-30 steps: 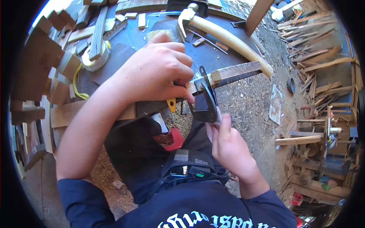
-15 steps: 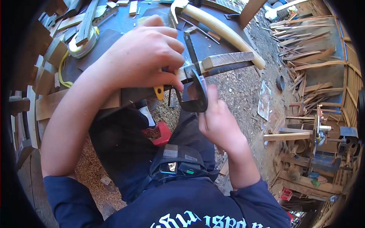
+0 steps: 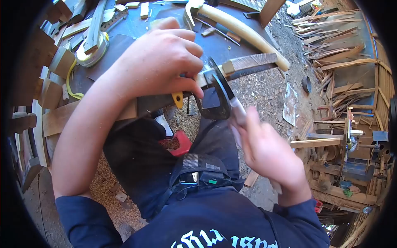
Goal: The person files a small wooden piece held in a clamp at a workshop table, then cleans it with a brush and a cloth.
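My left hand (image 3: 159, 62) presses down, fingers curled, on a dark-striped wooden strip (image 3: 250, 63) at the bench edge; the strip's free end sticks out to the right. A small saw with a black bow frame (image 3: 215, 99) straddles the strip just right of my fingers. My right hand (image 3: 269, 153) is closed around the saw's pale handle (image 3: 237, 109), below and to the right of the frame. A yellow tab (image 3: 178, 99) hangs under the bench edge beside my left hand.
A hammer with a long pale handle (image 3: 244, 29) lies on the dark bench (image 3: 124, 45) behind my left hand. A tape roll (image 3: 89, 51) and wood offcuts lie at the left. Sawdust and a red object (image 3: 178, 144) are on the ground; scrap wood piles (image 3: 339, 41) are at the right.
My right hand has pulled back toward my body, down and to the right, and the saw frame has tilted with it. My left hand stays on the strip.
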`<action>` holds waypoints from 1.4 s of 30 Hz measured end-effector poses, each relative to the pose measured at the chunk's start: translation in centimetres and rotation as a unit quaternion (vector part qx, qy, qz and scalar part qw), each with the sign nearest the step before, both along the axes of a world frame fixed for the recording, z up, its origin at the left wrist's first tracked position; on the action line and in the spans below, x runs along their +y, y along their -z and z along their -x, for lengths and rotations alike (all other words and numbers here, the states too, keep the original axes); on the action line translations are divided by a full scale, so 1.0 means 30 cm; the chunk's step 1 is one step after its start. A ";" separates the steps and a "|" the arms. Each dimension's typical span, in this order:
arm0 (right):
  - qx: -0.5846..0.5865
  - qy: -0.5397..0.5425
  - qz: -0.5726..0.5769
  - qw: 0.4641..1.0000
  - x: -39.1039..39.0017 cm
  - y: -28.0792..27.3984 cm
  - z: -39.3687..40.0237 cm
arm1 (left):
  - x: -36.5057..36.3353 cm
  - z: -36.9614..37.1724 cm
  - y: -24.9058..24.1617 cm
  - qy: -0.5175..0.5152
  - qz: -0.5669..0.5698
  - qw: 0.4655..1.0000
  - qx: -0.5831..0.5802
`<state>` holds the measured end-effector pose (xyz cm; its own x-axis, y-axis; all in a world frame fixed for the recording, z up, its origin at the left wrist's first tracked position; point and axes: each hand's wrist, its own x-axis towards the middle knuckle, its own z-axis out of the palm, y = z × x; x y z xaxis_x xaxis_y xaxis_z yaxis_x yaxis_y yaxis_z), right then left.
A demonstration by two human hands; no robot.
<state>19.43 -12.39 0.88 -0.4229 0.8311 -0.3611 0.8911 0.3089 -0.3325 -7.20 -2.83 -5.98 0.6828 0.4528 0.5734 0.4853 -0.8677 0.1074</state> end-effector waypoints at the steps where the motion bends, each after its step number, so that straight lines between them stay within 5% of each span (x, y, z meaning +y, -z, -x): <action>1: 0.011 -0.002 -0.005 1.000 0.003 -0.003 0.005 | 0.005 0.005 0.001 0.002 0.008 1.000 0.000; 16: 0.041 -0.047 -0.107 0.992 0.085 0.133 0.033 | -0.002 -0.003 0.017 -0.002 0.092 0.996 -0.021; 23: 0.158 0.013 -0.036 0.987 -0.049 0.201 -0.068 | 0.004 0.004 0.012 0.002 0.090 0.996 0.002; 26: 0.071 0.008 -0.077 0.994 0.038 0.174 0.020 | 0.014 0.005 0.021 0.009 0.091 0.996 -0.018; 42: 0.110 0.041 -0.091 0.989 -0.061 0.257 -0.017 | 0.008 0.006 0.017 -0.002 0.056 0.998 -0.008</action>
<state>19.93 -14.23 -6.84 -0.4037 0.9083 -0.1094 0.8276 0.3115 -0.4669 -7.37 -2.59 -6.50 0.6724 0.5172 0.5295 0.4856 -0.8481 0.2118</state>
